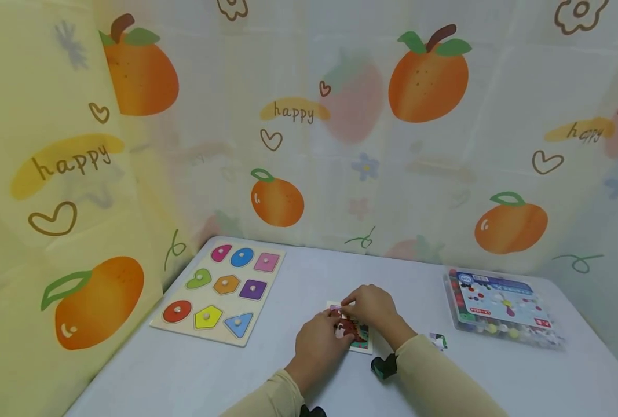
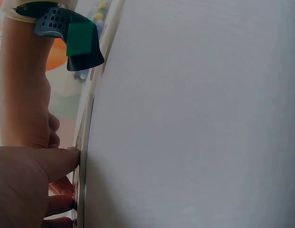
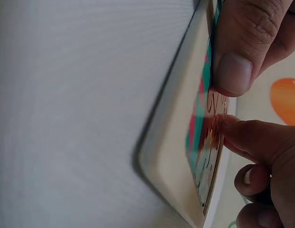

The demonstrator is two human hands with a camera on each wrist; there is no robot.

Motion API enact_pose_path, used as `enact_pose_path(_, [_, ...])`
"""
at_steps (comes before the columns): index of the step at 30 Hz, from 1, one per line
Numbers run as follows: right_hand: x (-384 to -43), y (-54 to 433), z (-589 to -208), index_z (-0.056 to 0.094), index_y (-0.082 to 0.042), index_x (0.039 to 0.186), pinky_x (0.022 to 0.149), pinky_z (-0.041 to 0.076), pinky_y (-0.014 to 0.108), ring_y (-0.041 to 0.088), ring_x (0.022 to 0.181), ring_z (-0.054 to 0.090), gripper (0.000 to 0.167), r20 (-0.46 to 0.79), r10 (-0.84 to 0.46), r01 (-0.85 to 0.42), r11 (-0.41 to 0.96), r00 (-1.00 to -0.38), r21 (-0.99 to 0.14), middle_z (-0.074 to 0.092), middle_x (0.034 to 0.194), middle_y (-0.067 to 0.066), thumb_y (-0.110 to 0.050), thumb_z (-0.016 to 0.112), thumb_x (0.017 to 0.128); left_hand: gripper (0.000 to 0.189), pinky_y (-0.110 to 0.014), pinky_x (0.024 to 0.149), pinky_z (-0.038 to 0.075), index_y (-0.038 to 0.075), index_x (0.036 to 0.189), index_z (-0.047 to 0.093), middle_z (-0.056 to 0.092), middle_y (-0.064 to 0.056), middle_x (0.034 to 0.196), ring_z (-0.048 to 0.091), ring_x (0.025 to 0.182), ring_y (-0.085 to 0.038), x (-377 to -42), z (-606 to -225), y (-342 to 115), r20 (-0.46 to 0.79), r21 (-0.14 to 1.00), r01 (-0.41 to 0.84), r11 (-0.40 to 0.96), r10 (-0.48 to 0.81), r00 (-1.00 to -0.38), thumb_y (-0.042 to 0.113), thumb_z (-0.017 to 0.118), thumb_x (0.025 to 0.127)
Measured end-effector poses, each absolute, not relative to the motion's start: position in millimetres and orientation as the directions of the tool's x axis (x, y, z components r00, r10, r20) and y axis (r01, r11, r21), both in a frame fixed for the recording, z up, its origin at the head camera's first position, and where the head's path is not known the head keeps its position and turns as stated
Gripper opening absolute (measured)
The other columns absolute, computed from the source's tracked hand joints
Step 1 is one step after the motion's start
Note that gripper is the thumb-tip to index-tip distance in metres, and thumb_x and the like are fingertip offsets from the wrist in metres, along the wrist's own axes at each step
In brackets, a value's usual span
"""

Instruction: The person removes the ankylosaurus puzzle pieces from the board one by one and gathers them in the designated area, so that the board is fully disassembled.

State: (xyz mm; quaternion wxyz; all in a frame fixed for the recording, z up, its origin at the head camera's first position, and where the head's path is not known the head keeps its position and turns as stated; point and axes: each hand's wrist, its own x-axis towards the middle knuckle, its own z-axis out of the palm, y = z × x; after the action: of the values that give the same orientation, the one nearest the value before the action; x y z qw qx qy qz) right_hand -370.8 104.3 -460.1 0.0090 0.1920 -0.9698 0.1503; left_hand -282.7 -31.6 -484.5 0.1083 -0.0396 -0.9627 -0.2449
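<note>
A small wooden jigsaw board (image 1: 361, 350) with a brown animal picture lies flat on the white table, partly hidden by both hands. My left hand (image 1: 319, 350) rests on its left side, with the thumb (image 3: 233, 71) pressing on the picture and fingertips (image 2: 61, 204) touching the far left part. At the board's far end, my right hand (image 1: 373, 307) has its thumb and index finger brought together on a small puzzle piece, mostly hidden by the fingers. In the right wrist view, a right-hand fingertip (image 3: 230, 124) touches the picture surface.
One loose puzzle piece (image 1: 438, 341) lies beside the right sleeve. A wooden shape board (image 1: 204, 289) with knobbed coloured pieces lies at the left. A clear plastic case (image 1: 504, 307) of coloured parts stands at the right. Behind hangs a fruit-patterned curtain (image 1: 340, 191).
</note>
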Motion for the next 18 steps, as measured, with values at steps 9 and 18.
enact_pose_path(9, [-369.9, 101.6, -462.2, 0.08, -0.028, 0.085, 0.057, 0.048, 0.031, 0.013, 0.075, 0.061, 0.011, 0.14, -0.455, -0.474, 0.86, -0.88, -0.189, 0.071, 0.082, -0.009, -0.038, 0.075, 0.082, 0.033, -0.045, 0.079, 0.054, 0.014, 0.097, 0.078, 0.066, -0.011, 0.123, 0.063, 0.111, -0.033, -280.8, -483.6, -34.5, 0.222, 0.426, 0.156, 0.891, 0.064, -0.973, 0.043, 0.076, 0.081])
enact_pose_path(18, [-368.6, 116.1, -444.9, 0.079, -0.028, 0.084, 0.052, 0.044, 0.029, 0.01, 0.066, 0.056, 0.018, 0.152, -0.452, -0.474, 0.863, -0.879, -0.174, 0.067, 0.074, -0.012, -0.045, 0.076, 0.081, 0.032, -0.044, 0.081, 0.053, 0.013, 0.08, 0.075, 0.068, -0.013, 0.119, 0.063, 0.111, -0.031, -282.0, -479.3, -34.5, 0.215, 0.424, 0.133, 0.896, 0.043, -0.976, 0.045, 0.077, 0.08])
